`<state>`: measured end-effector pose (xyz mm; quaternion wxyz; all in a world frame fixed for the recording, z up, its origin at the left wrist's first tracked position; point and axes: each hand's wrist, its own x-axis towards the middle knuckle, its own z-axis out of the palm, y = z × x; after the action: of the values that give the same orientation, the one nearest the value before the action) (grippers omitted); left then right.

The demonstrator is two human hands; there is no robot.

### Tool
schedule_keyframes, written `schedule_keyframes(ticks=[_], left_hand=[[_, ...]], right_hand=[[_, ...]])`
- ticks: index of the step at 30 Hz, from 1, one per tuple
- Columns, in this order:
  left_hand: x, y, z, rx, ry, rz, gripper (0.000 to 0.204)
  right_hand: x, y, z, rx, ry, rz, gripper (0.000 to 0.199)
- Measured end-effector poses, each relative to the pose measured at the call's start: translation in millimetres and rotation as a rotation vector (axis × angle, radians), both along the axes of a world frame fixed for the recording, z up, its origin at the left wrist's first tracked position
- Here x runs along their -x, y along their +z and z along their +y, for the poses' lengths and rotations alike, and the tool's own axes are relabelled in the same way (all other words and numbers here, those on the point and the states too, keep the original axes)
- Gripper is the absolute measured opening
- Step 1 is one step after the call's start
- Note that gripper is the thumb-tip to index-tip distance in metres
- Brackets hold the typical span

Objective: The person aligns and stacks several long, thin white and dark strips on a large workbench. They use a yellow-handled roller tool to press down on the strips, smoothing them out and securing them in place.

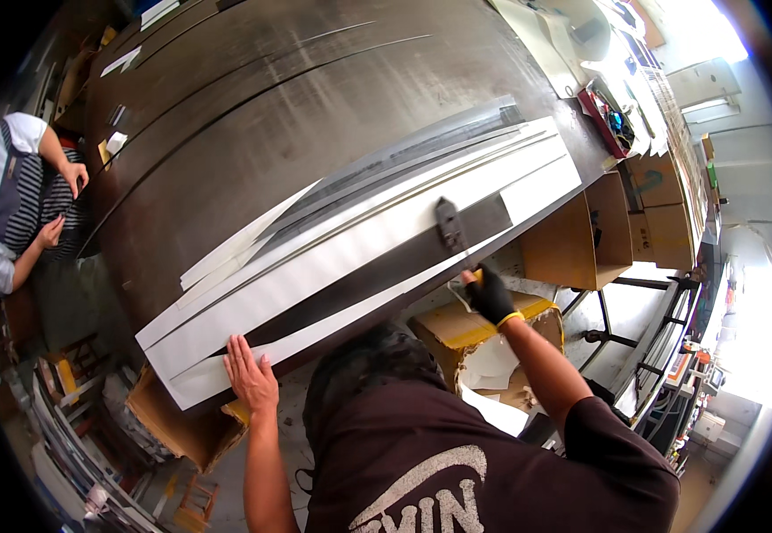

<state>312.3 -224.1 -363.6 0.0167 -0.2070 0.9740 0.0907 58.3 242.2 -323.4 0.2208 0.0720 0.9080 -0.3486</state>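
White sheets (332, 266) mid-frame, dark band (386, 258) between them exposed; work looks partway. Left hand (251, 375) flat, lower left, on sheet; gloved right hand (490, 297) wrapped round dark-headed tool (448, 226).

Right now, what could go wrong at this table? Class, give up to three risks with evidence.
The white sheets might shift: the left hand lies flat near their left end, and no hand rests on their right end.

The dark-headed tool in the gloved right hand could catch or mark nearby sheets.

Sheets along the near edge of the table might slip off.
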Motion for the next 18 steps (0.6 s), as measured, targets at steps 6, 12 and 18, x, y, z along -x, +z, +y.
schedule_keyframes(ticks=[6, 12, 18], left_hand=[[1, -6, 2, -0.035, 0.026, 0.032, 0.066], [-11, -15, -6, -0.441, 0.199, 0.299, 0.057], [-29, 24, -17, -0.826, 0.44, 0.511, 0.056]], right_hand=[[78, 4, 81, 0.2, -0.355, -0.117, 0.036], [58, -16, 58, 0.283, -0.338, -0.105, 0.037], [-61, -31, -79, 0.287, -0.097, -0.142, 0.035]])
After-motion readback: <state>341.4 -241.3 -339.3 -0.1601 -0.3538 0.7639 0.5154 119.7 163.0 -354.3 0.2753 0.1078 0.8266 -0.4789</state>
